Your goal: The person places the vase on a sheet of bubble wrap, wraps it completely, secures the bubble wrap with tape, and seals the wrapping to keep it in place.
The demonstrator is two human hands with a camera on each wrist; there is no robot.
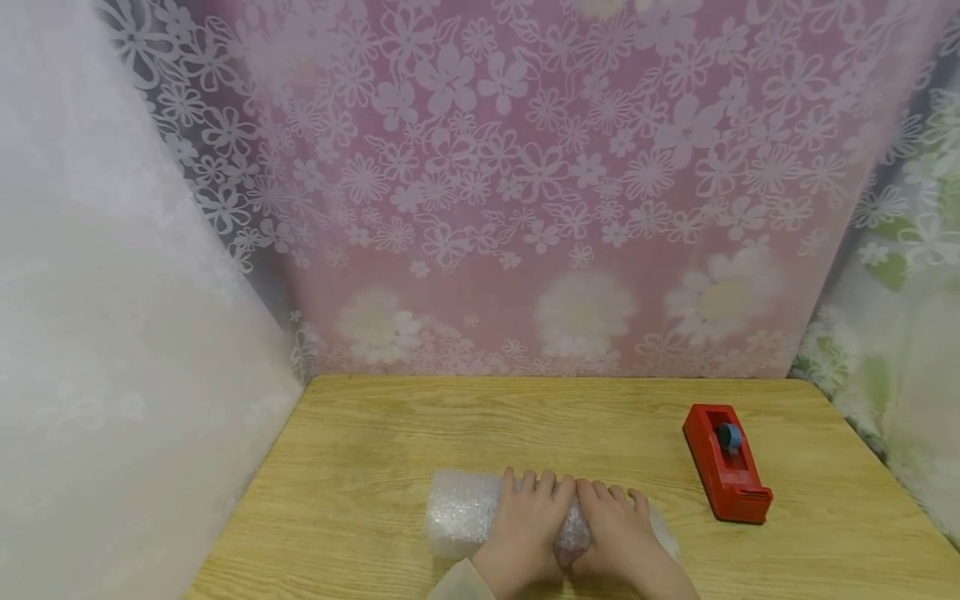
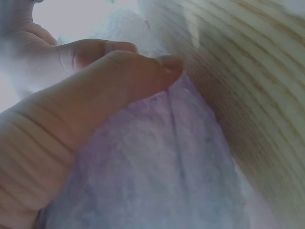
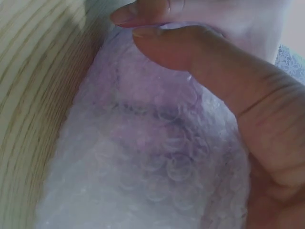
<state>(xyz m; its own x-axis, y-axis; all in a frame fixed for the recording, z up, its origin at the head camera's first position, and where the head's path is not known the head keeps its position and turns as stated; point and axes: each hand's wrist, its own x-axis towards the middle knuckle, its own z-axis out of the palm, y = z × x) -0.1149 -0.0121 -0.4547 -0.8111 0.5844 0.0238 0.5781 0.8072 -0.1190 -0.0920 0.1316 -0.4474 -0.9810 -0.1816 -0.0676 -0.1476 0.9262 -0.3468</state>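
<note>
A roll of clear bubble wrap (image 1: 459,512) lies crosswise near the front of the table, with something pinkish-purple showing through its layers at the middle. My left hand (image 1: 527,523) grips the roll left of its middle, fingers over the far side. Close beside it, my right hand (image 1: 618,529) holds the roll toward its right end. In the left wrist view, the left thumb (image 2: 119,78) lies across the bubble wrap (image 2: 143,162). The right wrist view has the right thumb (image 3: 190,47) on the bubbled surface (image 3: 143,143). Whatever is wrapped inside is mostly hidden.
A red tape dispenser (image 1: 708,454) with a small blue tape roll (image 1: 729,437) stands on the wooden table (image 1: 360,450), right of the hands. A pink flowered curtain (image 1: 525,208) hangs behind the table, and pale sheets hang at the left (image 1: 135,333) and right (image 1: 915,333).
</note>
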